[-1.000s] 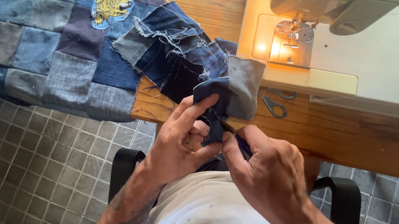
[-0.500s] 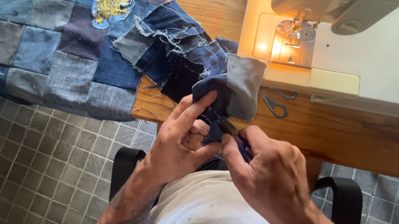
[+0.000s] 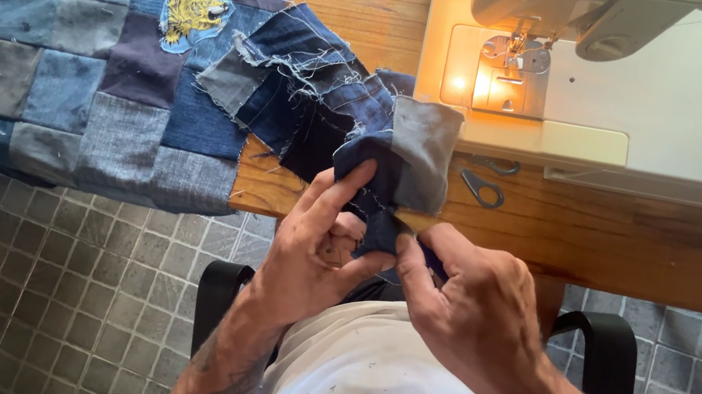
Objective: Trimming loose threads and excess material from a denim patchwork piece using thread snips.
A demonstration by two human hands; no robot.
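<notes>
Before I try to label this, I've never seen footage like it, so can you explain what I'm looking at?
It is one view from a camera worn on a person's head, looking down at their own hands. The left hand and right hand both pinch a strip of frayed denim patches at the edge of a wooden table. Behind it stands a white sewing machine with its lamp lit. A patchwork denim quilt covers the table's left side, and small thread snips lie by the machine.
</notes>
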